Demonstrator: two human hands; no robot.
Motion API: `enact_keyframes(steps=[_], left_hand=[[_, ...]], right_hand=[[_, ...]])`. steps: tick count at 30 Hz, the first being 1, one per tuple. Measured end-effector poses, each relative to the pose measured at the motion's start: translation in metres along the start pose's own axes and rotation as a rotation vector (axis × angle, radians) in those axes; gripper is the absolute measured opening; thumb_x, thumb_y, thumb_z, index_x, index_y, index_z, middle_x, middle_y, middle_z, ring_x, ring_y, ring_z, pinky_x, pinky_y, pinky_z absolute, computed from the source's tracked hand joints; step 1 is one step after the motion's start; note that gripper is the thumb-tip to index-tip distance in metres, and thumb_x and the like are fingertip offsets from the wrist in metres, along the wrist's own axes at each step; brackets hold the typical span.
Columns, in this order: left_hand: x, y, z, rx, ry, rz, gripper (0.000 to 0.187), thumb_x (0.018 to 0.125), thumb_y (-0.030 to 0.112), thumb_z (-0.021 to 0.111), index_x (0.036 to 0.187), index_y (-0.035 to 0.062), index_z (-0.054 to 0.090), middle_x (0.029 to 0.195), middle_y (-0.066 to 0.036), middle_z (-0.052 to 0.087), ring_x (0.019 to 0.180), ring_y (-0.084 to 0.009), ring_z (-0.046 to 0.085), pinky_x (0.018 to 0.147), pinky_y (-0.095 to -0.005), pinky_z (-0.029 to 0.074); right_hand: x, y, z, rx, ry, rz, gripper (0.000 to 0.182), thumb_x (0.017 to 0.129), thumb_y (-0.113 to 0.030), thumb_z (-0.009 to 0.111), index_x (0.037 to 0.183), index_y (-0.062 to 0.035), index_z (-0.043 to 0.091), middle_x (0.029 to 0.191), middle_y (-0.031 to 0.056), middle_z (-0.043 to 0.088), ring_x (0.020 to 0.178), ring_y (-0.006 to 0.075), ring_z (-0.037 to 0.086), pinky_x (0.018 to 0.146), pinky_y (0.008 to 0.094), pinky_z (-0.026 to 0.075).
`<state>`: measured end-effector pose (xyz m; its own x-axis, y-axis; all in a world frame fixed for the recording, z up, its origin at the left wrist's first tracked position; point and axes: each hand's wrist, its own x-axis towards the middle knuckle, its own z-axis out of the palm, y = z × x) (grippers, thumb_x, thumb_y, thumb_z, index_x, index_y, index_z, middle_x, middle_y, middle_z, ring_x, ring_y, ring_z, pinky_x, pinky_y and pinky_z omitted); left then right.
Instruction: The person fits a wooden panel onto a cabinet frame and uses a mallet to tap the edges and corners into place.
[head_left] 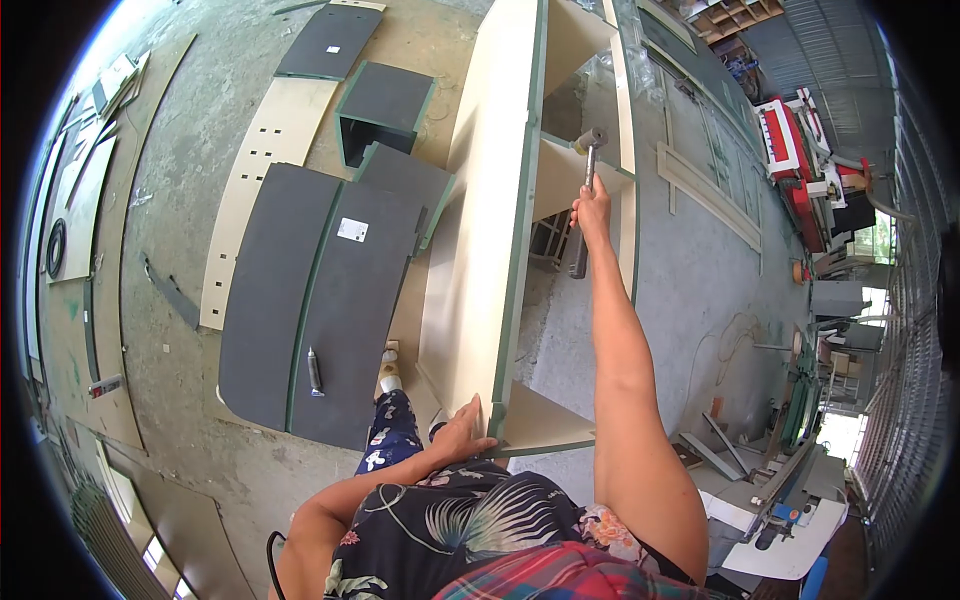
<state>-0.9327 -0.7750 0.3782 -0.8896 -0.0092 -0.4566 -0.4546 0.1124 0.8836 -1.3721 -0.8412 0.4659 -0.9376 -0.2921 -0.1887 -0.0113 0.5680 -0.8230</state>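
Note:
My right hand (592,212) is wrapped round the handle of a hammer (591,140), whose head is raised over the open side of a tall cabinet frame. The dark handle end hangs below the fist. My left hand (462,436) lies with its fingers spread on the near corner of the cabinet (480,230), a pale wooden carcass with green edges and inner dividers. Left of it, dark grey panels (350,310) with green edges lie flat, one bearing a white label. A small tube-like tool (315,372) rests on them.
A dark open box (385,100) and a pale panel with square holes (250,200) lie beyond the grey panels. Red machinery (787,150) stands at the right. Offcuts and tools (770,500) are piled at the lower right.

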Motion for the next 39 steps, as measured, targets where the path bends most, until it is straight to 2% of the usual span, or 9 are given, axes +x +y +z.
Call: enact_keyframes(steps=[6, 9, 13, 22, 25, 31, 34, 39], left_hand=[[0.0, 0.005, -0.004, 0.009, -0.021, -0.023, 0.105, 0.074, 0.038, 0.076, 0.148, -0.0009, 0.012, 0.144, -0.028, 0.034, 0.132, -0.0391, 0.038, 0.105, -0.0411, 0.037], [0.002, 0.001, -0.001, 0.0, -0.01, -0.003, 0.105, 0.074, 0.039, 0.076, 0.148, -0.001, 0.012, 0.144, -0.028, 0.034, 0.131, -0.0392, 0.039, 0.105, -0.041, 0.037], [0.001, 0.005, -0.004, -0.005, -0.026, -0.028, 0.106, 0.073, 0.039, 0.076, 0.148, -0.0007, 0.012, 0.143, -0.028, 0.035, 0.131, -0.0392, 0.039, 0.105, -0.041, 0.037], [0.003, 0.0, 0.001, 0.007, -0.009, -0.01, 0.106, 0.074, 0.043, 0.075, 0.148, 0.0007, 0.013, 0.143, -0.027, 0.035, 0.13, -0.0393, 0.04, 0.104, -0.0418, 0.039], [0.002, -0.001, 0.001, 0.014, -0.014, -0.015, 0.106, 0.074, 0.043, 0.075, 0.148, 0.0009, 0.012, 0.143, -0.027, 0.035, 0.13, -0.0394, 0.04, 0.103, -0.0422, 0.039], [0.002, 0.0, -0.002, -0.001, -0.017, -0.007, 0.106, 0.074, 0.044, 0.075, 0.148, 0.001, 0.012, 0.143, -0.028, 0.035, 0.129, -0.0395, 0.041, 0.103, -0.0424, 0.04], [0.004, -0.001, 0.0, -0.003, -0.013, -0.001, 0.107, 0.074, 0.043, 0.075, 0.148, 0.0004, 0.012, 0.142, -0.028, 0.035, 0.129, -0.0396, 0.041, 0.103, -0.0423, 0.04], [0.001, -0.001, 0.001, 0.002, 0.002, 0.002, 0.107, 0.073, 0.043, 0.075, 0.148, -0.0009, 0.012, 0.14, -0.027, 0.038, 0.126, -0.04, 0.043, 0.101, -0.0422, 0.041]], right_hand=[[-0.004, -0.006, 0.007, -0.004, 0.008, -0.018, 0.047, 0.097, -0.014, 0.043, 0.144, -0.0147, 0.037, 0.06, 0.0015, 0.048, 0.042, 0.0103, 0.045, 0.036, 0.028, 0.042], [-0.02, -0.023, 0.014, -0.073, -0.047, -0.029, 0.048, 0.098, -0.014, 0.043, 0.146, -0.0183, 0.036, 0.061, 0.0001, 0.048, 0.043, 0.008, 0.044, 0.037, 0.0256, 0.041], [-0.031, -0.037, 0.029, -0.107, -0.131, -0.071, 0.049, 0.098, -0.014, 0.043, 0.146, -0.0177, 0.036, 0.06, -0.0003, 0.047, 0.043, 0.0079, 0.043, 0.038, 0.0261, 0.04], [-0.013, -0.049, 0.055, -0.064, -0.134, -0.092, 0.049, 0.096, -0.015, 0.044, 0.145, -0.0152, 0.038, 0.062, 0.0026, 0.05, 0.045, 0.0112, 0.047, 0.04, 0.0289, 0.043], [-0.002, -0.05, 0.06, -0.063, -0.158, -0.056, 0.049, 0.098, -0.013, 0.044, 0.146, -0.0161, 0.035, 0.062, 0.0002, 0.049, 0.045, 0.0084, 0.045, 0.039, 0.0276, 0.042], [-0.011, -0.05, 0.059, -0.079, -0.125, -0.054, 0.049, 0.098, -0.013, 0.043, 0.146, -0.0178, 0.036, 0.061, 0.0003, 0.049, 0.045, 0.0087, 0.045, 0.039, 0.0279, 0.042], [-0.029, -0.061, 0.044, -0.234, -0.162, -0.086, 0.049, 0.096, -0.013, 0.045, 0.144, -0.0195, 0.04, 0.061, 0.0008, 0.049, 0.045, 0.0089, 0.045, 0.04, 0.0281, 0.042], [-0.047, -0.078, 0.019, -0.48, -0.286, -0.185, 0.047, 0.093, -0.015, 0.05, 0.14, -0.0168, 0.046, 0.063, 0.0031, 0.053, 0.047, 0.0114, 0.049, 0.04, 0.0291, 0.042]])
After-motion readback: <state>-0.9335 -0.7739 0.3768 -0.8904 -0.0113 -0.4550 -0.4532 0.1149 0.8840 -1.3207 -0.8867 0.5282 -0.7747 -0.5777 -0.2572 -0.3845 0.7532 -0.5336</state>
